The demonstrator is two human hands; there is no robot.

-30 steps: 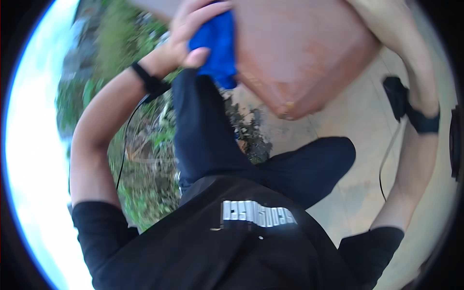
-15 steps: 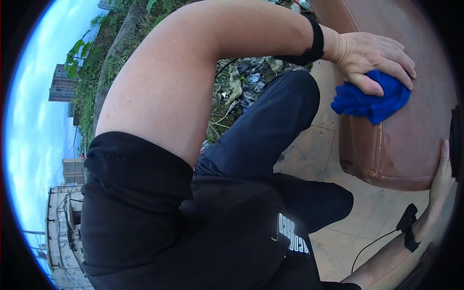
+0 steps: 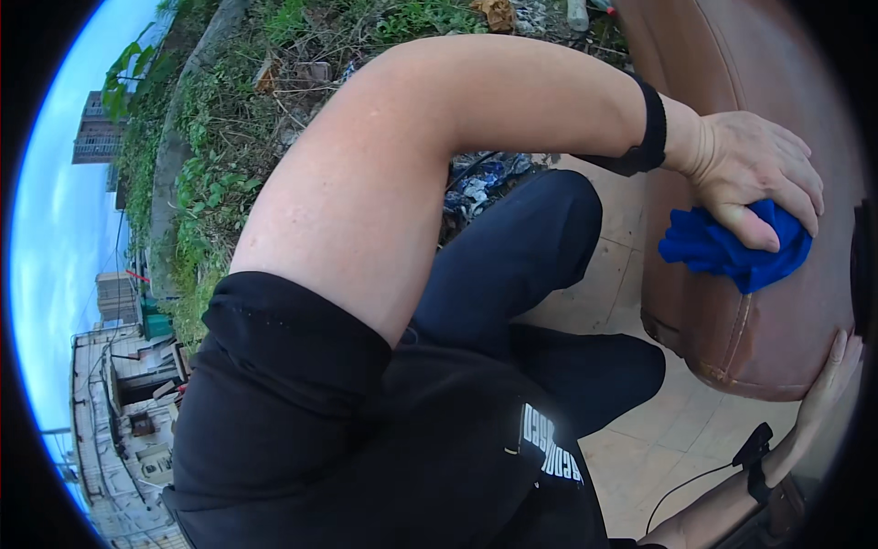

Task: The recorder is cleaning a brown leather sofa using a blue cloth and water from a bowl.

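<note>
My left hand (image 3: 759, 169) is closed over a crumpled blue cloth (image 3: 732, 252), its thumb and fingers pressing it onto brown leather. That leather covers a padded piece of furniture (image 3: 704, 339), which looks like part of a sofa. The cloth lies across a stitched seam close to the rounded end, where the leather is scuffed. Farther down on the right, my right hand (image 3: 830, 371) rests with straight fingers flat against the side of the padded piece. Part of that hand is dim at the picture's rim.
Beige floor tiles (image 3: 631, 425) lie under my bent legs (image 3: 512, 247). Weeds (image 3: 219, 156) and litter (image 3: 485, 188) border the tiles. A thin black cable (image 3: 672, 485) runs from the band on my right wrist. Buildings (image 3: 119, 384) stand at the far left.
The view has shifted, so the leather piece and both hands appear lower. My left hand and the cloth have slid slightly toward the rounded end, still pressed on the leather.
</note>
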